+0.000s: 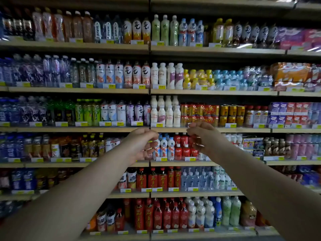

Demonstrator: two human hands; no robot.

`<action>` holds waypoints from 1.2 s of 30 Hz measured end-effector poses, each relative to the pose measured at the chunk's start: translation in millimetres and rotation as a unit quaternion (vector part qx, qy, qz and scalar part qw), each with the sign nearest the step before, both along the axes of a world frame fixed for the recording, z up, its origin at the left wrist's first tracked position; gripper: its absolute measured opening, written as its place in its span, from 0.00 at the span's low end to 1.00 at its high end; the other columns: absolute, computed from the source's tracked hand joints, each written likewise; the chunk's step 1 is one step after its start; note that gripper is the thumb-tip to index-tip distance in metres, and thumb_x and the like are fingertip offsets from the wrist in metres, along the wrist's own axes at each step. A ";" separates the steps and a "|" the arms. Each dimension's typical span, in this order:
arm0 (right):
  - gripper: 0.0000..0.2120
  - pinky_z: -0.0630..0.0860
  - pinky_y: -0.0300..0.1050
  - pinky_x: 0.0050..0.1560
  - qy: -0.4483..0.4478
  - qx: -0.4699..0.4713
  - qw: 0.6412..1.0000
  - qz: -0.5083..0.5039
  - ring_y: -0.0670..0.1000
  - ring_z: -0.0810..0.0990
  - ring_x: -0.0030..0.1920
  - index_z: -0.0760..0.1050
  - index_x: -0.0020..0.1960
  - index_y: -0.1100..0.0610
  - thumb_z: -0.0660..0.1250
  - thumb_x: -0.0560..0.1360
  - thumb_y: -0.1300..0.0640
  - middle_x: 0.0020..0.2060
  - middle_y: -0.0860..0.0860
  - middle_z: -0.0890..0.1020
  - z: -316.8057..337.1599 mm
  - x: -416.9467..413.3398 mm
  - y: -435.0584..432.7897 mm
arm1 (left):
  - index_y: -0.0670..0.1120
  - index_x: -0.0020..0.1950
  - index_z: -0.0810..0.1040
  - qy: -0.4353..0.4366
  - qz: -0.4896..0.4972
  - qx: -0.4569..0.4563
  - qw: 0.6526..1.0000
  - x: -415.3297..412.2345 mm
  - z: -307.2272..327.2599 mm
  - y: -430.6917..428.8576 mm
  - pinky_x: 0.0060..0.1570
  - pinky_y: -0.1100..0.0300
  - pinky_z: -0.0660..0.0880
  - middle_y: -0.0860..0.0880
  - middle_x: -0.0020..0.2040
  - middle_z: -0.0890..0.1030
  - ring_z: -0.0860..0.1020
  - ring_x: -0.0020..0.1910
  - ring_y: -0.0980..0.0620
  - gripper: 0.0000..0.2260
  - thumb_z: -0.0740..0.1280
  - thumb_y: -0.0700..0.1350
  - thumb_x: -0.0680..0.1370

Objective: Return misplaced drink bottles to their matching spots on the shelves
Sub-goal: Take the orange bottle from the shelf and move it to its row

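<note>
- Left hand [142, 145]: raised, fingers loosely curled, holding nothing.
- Right hand [203, 138]: raised near it, loosely curled, holding nothing.
- Shelves [78, 129]: drink bottles in rows behind both hands.

Arms outstretched, left hand [141, 145] loosely curled, right hand [202, 138] loosely curled

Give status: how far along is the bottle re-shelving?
Done: most rows look uniform, so much seems sorted, though I cannot tell what was moved. In hand: nothing; the left hand and right hand are raised with no bottle in them. Left: possibly the blue bottle on the bottom shelf, between white bottles and green bottles; it looks out of place.
</note>
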State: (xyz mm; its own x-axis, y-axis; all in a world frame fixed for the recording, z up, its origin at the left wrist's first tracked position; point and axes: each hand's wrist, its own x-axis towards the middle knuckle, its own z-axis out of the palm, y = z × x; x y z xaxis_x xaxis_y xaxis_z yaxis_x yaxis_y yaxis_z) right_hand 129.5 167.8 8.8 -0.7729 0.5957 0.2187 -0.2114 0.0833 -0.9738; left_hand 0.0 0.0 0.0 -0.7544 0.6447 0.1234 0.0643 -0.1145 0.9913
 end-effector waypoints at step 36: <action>0.02 0.74 0.45 0.41 -0.146 -0.162 0.975 0.047 0.51 0.77 0.39 0.79 0.45 0.56 0.70 0.73 0.59 0.40 0.52 0.79 -186.6 -524.1 22.6 | 0.43 0.46 0.78 -0.205 0.169 -0.075 0.961 -488.6 -183.9 -3.3 0.33 0.61 0.69 0.46 0.39 0.80 0.79 0.36 0.52 0.02 0.67 0.37 0.76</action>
